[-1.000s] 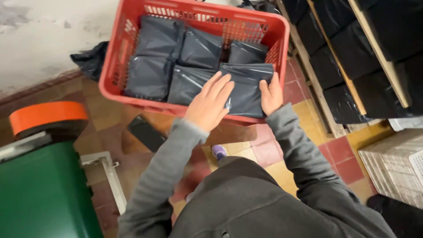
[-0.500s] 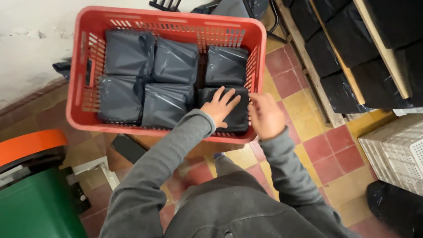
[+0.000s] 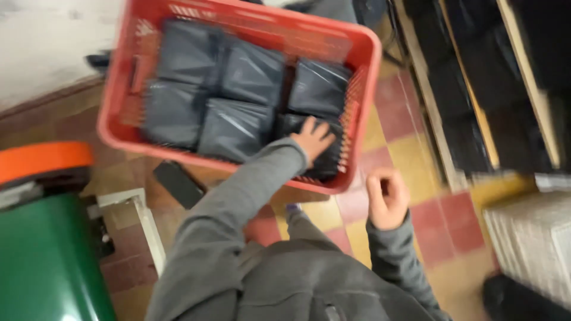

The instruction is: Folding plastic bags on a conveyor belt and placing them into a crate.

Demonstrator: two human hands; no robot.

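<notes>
Fingers (image 3: 321, 132) of the left hand (image 3: 312, 141) lie spread on a grey bag (image 3: 324, 156) at the crate's (image 3: 238, 24) five o'clock; the right hand (image 3: 386, 199), curled loosely and empty, hangs outside.

Seen from above, a person in a grey long-sleeved sweatshirt extends the left arm forward and slightly to the right, the sleeve reaching to the wrist. The left hand (image 3: 313, 140) lies palm down with its fingers spread and pointing away from the body, pressed flat on what is beneath it. The right arm is bent at the elbow and held closer to the torso, the forearm angled upward. The right hand (image 3: 387, 198) hangs free in the air, its fingers curled loosely inward toward the palm, gripping nothing, well apart from the left.
</notes>
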